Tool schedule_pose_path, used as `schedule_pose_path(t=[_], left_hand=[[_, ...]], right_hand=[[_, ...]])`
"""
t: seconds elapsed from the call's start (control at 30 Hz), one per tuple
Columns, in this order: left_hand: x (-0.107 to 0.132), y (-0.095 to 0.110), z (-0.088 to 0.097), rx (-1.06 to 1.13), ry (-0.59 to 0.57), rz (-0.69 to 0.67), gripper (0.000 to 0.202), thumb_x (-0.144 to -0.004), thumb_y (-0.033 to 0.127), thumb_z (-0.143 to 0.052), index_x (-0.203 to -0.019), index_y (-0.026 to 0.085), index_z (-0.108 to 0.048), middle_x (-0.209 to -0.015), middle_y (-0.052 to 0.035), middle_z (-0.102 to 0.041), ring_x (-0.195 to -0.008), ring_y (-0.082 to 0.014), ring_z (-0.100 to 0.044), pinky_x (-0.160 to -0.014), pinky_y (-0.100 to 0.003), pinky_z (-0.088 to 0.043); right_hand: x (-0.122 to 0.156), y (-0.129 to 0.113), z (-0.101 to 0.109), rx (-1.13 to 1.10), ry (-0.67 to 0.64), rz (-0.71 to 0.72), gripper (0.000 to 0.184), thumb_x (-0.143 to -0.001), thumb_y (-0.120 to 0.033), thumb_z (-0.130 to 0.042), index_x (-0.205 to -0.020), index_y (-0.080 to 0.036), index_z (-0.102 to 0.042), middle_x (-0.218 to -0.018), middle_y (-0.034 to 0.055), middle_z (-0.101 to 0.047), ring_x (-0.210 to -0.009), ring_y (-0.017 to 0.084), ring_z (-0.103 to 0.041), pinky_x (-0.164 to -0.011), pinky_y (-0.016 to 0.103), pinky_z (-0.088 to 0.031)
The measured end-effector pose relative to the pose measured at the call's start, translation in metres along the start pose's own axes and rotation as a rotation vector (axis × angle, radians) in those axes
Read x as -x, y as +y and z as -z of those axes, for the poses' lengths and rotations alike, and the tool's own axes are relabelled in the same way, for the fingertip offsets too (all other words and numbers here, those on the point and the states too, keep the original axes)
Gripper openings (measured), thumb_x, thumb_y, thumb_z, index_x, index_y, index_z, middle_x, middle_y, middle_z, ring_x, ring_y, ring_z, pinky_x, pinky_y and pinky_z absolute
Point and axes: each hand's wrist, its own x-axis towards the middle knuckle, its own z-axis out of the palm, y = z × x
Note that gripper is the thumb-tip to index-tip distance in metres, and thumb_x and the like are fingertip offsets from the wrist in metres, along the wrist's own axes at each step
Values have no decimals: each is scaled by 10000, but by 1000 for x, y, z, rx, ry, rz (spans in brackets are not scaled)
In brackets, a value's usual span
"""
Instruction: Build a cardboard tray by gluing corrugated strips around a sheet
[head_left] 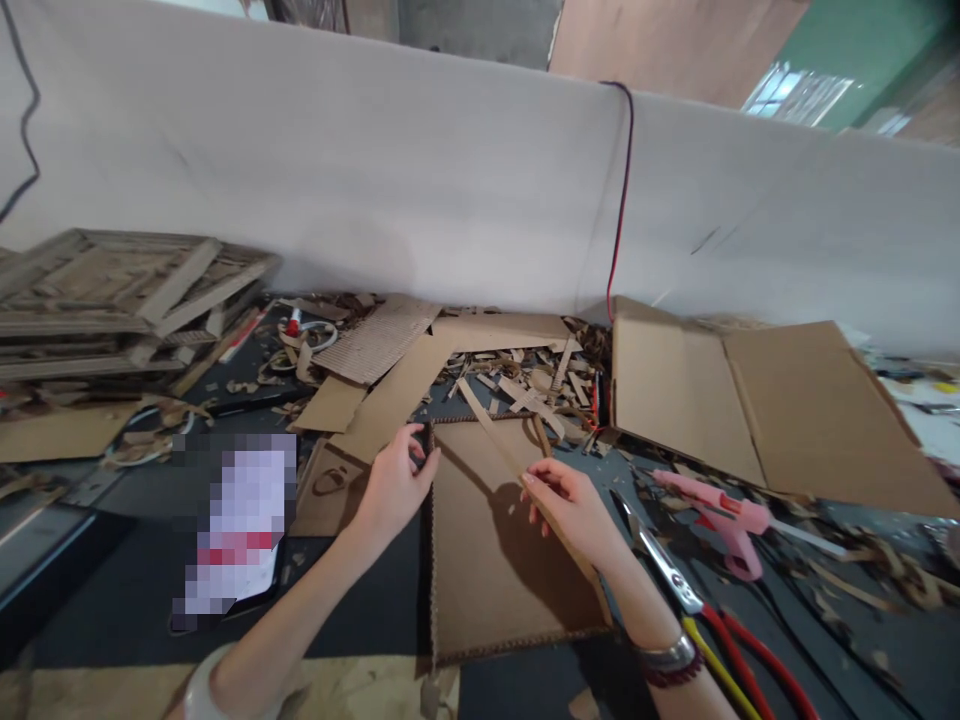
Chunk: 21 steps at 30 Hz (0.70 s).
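In the middle of the table lies a shallow cardboard tray [480, 590] with low corrugated walls along its edges. My left hand [397, 480] is at its far left corner, thumb and fingers curled on the wall there. My right hand [574, 505], above the tray's right half, pinches a narrow cardboard strip [484, 420] between thumb and fingers. The strip slants up and away to the left, past the tray's far wall. A shadow of the hand and strip falls on the tray's floor.
Red-and-yellow-handled scissors [682, 590] and a pink glue gun [724, 515] lie right. An open cardboard box [675, 390] stands behind them. Cardboard scraps [525, 385] litter the back. At left are a phone [240, 530] with blurred screen and stacked cardboard frames [112, 325].
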Motion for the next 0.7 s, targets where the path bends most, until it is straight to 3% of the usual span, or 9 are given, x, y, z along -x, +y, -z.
schedule_pose_path(t=[0.13, 0.27, 0.4, 0.57, 0.7], left_hand=[[-29, 6, 6, -79, -6, 37, 394, -739, 260, -518, -1101, 110, -478, -652, -24, -593, -606, -202, -589, -606, -293, -428], [-46, 11, 3, -131, -17, 51, 423, -710, 207, -535, -1119, 118, -473, -739, -70, -637, -706, -242, -613, -637, -314, -432], [-47, 13, -1, -138, -21, 47, 429, -702, 138, -508, -1129, 134, -470, -838, -91, -651, -775, -240, -616, -686, -319, -434], [-46, 12, -4, -92, -19, 68, 455, -689, 106, -501, -1142, 127, -468, -809, -89, -650, -781, -246, -613, -700, -334, -433], [-46, 20, 5, 1, -33, 105, 471, -680, 89, -498, -1151, 87, -475, -858, -127, -642, -827, -270, -599, -740, -376, -420]], right_hand=[[1, 2, -3, 9, 16, 13, 267, -728, -440, -546, -725, -178, -496, -593, -23, -546, -438, 96, -509, -332, 186, -385], [1, 3, -5, 18, 24, 24, 263, -724, -435, -552, -711, -176, -505, -577, -22, -552, -426, 96, -505, -327, 186, -376], [1, 4, -5, 10, 24, 22, 252, -725, -423, -556, -715, -175, -510, -576, -21, -559, -417, 92, -504, -330, 186, -378], [0, 6, -7, -14, 22, 18, 241, -722, -412, -567, -707, -176, -516, -574, -17, -566, -419, 91, -503, -324, 180, -374], [0, 6, -8, -53, 16, 17, 251, -709, -416, -587, -696, -175, -520, -560, -22, -560, -407, 87, -493, -307, 174, -362]])
